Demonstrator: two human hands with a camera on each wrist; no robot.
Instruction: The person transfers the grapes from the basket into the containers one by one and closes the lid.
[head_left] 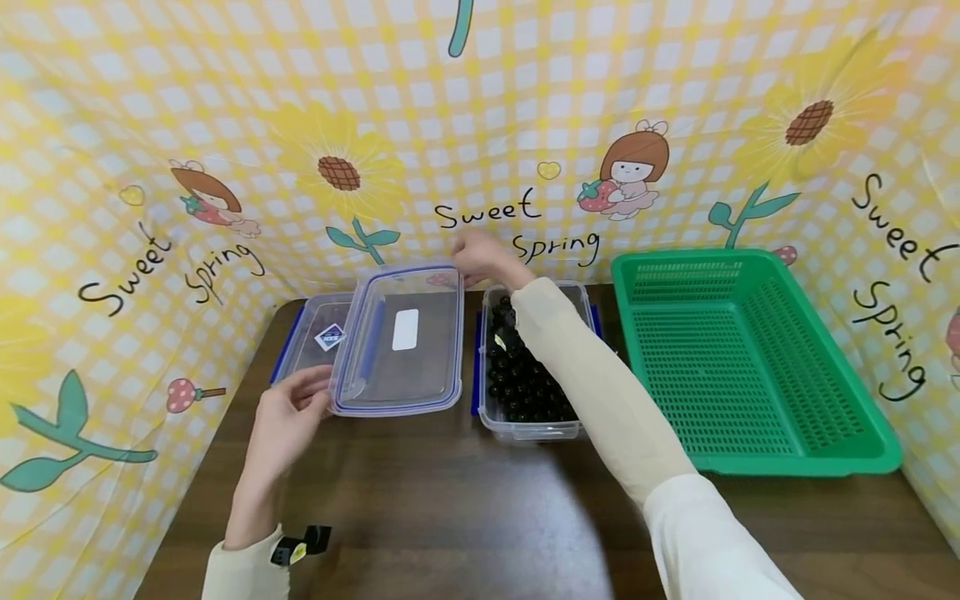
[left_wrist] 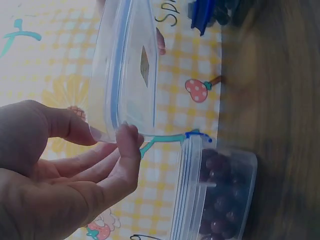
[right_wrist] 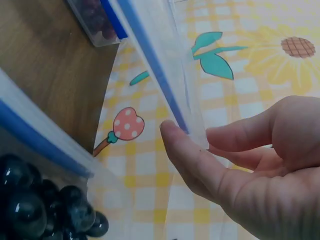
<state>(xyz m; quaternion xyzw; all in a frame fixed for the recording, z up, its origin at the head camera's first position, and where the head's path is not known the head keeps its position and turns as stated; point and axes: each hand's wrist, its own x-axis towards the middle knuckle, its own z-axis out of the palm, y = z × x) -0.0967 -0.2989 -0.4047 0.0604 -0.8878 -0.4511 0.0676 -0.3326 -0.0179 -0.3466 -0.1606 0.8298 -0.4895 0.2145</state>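
A clear plastic lid point(head_left: 431, 371) with a blue seal and a white label is tilted up between both hands. My left hand point(head_left: 292, 417) pinches its near left corner between thumb and fingers, as the left wrist view shows of the lid point(left_wrist: 135, 75). At the far right corner, my right hand point(head_left: 483, 257) pinches the lid's edge point(right_wrist: 157, 65). To the right of the lid stands an uncovered clear box point(head_left: 528, 431) holding dark, round, grape-like fruit point(head_left: 525, 387). The right forearm crosses above this box and hides part of it.
Behind the lid on the left sits a lidded box point(head_left: 311, 317) with a blue clip and dark fruit inside point(left_wrist: 220, 195). A green slotted basket point(head_left: 757, 462) stands at the right of the brown table point(head_left: 450, 517). Patterned cloth point(head_left: 420, 108) surrounds the back and sides.
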